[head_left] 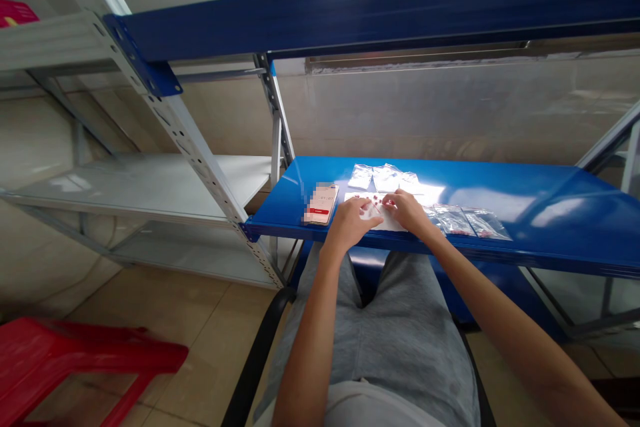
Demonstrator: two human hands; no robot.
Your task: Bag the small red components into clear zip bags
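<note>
A white sheet of paper (391,221) lies near the front edge of the blue shelf, with several small red bead-like pieces (375,199) on it. Over its left part is my left hand (351,219), fingers curled and thumb pointing right; a thin pale line seems to show by the fingertips. My right hand (407,211) comes in from the right, its fingertips pinched together close to the red pieces. Whatever either hand grips is too small to make out. Clear plastic bags (470,221) with reddish contents lie right of my right hand.
White packets (385,177) lie behind the paper. A phone (323,203) rests to the left on the blue shelf (550,213). A blue beam (350,10) crosses overhead, and a perforated metal post (195,153) stands left. A red plastic stool (90,353) is on the floor.
</note>
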